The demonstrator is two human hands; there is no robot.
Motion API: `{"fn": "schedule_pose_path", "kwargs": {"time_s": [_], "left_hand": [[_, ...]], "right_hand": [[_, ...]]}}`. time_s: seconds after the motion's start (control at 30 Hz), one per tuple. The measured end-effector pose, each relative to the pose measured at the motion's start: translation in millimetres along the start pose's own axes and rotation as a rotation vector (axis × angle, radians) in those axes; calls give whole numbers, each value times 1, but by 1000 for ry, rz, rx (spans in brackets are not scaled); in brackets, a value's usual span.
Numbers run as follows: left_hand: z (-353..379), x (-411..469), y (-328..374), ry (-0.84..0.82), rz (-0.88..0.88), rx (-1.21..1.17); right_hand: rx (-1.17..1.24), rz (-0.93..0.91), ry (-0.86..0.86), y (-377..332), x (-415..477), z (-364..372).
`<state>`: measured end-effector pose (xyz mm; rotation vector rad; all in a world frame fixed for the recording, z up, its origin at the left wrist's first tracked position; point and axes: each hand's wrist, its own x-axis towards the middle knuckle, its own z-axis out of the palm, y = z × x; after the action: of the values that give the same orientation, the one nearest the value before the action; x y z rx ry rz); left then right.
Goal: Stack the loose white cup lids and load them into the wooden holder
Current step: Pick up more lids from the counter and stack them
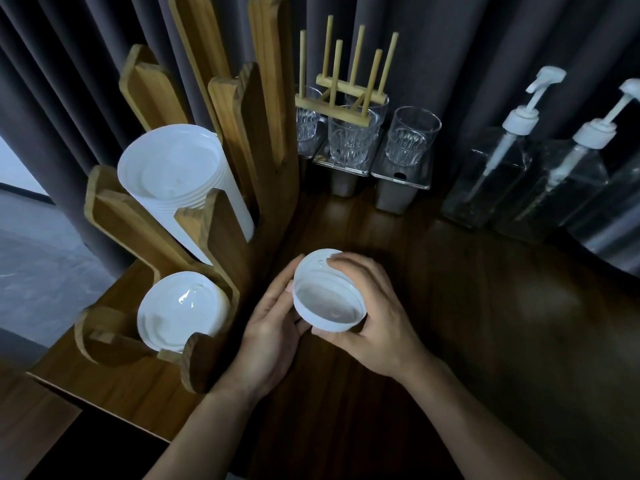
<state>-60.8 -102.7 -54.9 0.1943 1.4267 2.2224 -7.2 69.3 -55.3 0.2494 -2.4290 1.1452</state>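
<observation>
Gripping a small stack of white lids (329,299) from both sides: left hand (273,327) cupped round its left rim, right hand (374,313) curled over its right and far rim. Held over the middle of the desk (485,323), tilted toward the camera. Just to the left, along the desk's left edge, the wooden holder (221,237), with a low pile of lids (180,310) in its near slot and a tall pile (180,168) in the slot behind. At the far edge, clear glasses (412,136); toward the far right corner, pump bottles (502,168).
</observation>
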Motion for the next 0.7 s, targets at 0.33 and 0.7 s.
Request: {"fn": "schedule_pose_path", "kwargs": {"time_s": [0.33,0.7], "left_hand": [[2,2,3,14,-12,-65],[1,4,2,24,-31,-60]], "right_hand": [[-143,-10,-74,-1,6,-6],[-192,-28,5,1,4,-3]]}}
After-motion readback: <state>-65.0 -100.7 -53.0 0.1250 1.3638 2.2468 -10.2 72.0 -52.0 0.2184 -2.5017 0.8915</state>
